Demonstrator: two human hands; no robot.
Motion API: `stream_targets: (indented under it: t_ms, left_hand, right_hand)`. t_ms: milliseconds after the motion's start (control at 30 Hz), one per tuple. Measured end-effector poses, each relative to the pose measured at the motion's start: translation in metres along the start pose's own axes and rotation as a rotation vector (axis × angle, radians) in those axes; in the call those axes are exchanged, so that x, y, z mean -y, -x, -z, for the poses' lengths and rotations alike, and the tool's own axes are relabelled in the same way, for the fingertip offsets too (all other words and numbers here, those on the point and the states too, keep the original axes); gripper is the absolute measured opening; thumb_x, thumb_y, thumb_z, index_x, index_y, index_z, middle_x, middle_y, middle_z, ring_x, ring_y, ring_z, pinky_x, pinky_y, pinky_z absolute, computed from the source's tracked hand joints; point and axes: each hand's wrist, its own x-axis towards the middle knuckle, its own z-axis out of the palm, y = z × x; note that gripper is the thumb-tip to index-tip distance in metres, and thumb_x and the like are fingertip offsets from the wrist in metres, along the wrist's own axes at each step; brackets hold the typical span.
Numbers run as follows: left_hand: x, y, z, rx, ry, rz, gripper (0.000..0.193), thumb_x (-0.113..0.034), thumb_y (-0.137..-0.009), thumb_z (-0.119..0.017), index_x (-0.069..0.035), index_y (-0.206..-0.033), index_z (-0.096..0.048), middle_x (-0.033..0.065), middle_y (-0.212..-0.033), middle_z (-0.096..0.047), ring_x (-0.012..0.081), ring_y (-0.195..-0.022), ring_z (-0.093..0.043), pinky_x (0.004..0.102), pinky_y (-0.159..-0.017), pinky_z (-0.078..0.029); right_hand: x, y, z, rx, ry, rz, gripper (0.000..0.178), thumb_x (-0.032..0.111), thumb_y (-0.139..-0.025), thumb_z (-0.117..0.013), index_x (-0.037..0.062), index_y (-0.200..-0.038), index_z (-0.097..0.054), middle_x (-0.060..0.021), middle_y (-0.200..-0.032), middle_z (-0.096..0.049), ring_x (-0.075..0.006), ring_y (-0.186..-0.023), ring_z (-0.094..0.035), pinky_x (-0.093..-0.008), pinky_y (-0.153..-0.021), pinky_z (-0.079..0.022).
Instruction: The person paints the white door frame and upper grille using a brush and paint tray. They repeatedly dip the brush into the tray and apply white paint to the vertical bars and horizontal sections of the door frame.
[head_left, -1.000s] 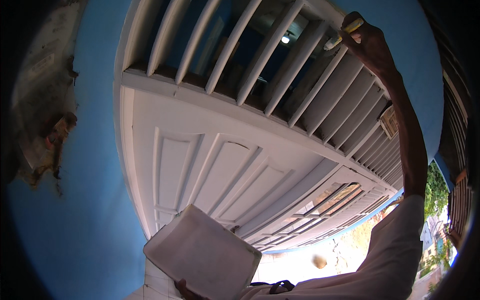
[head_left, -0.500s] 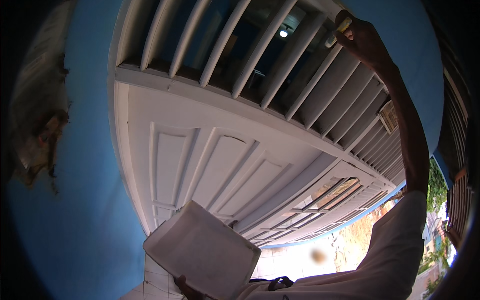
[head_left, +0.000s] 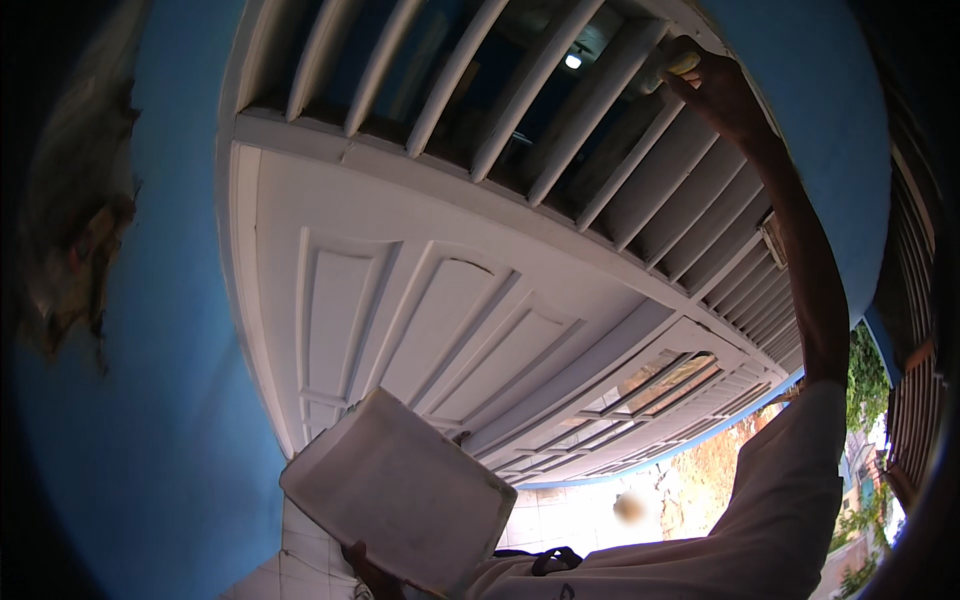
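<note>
My right hand [head_left: 712, 85] is raised high at the upper right, its fingers closed around a small yellow-and-pale tool [head_left: 683, 64]. That tool's exact kind is too dark to make out. It is up at the white slats [head_left: 630, 130] of the louvred panel above the door, close to the frame's top corner. Low in the view, my left hand [head_left: 368, 568] grips the bottom edge of a white rectangular tray [head_left: 405, 490] with rounded corners. The tray is tilted and held in front of the door; most of the left hand is hidden behind it.
A white panelled door [head_left: 400, 300] stands ahead, with a blue wall [head_left: 190, 430] to its left, damaged at the far left. Farther right are a windowed white door [head_left: 640, 385] and pale floor tiles [head_left: 540, 525]. A lit lamp [head_left: 573, 61] shows through the slats.
My right hand has lowered slightly and the small tool has turned, its pale end now deeper among the slats. The tray has shifted slightly up and left, still in my left hand.
</note>
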Motion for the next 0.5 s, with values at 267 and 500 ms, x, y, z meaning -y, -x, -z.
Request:
stream_targets:
  t_ms: [267, 500]
  left_hand:
    - [-0.003, -0.001, -0.005, -0.050, 0.019, 0.000, 0.089, -0.043, -0.068, -0.062, -0.002, -0.143, -0.038, 0.0196, -0.122, -0.054, 0.0384, -0.112, -0.059, 0.0511, -0.087, -0.053]
    - [-0.003, -0.002, -0.003, 0.107, 0.036, -0.044, 0.087, -0.043, -0.073, -0.060, -0.005, -0.147, -0.035, 0.0169, -0.134, -0.046, 0.0353, -0.124, -0.049, 0.0517, -0.098, -0.045]
  right_hand:
    - [0.044, 0.016, 0.015, 0.055, -0.002, 0.056, 0.017, 0.017, -0.091, -0.070, 0.0020, -0.098, -0.065, -0.0104, -0.087, -0.072, -0.0189, -0.079, -0.072, -0.0333, -0.076, -0.058]
    - [0.028, 0.019, 0.012, -0.106, -0.081, 0.159, 0.013, 0.013, -0.092, -0.069, 0.0036, -0.101, -0.065, -0.0064, -0.088, -0.071, -0.0152, -0.080, -0.070, -0.0308, -0.077, -0.058]
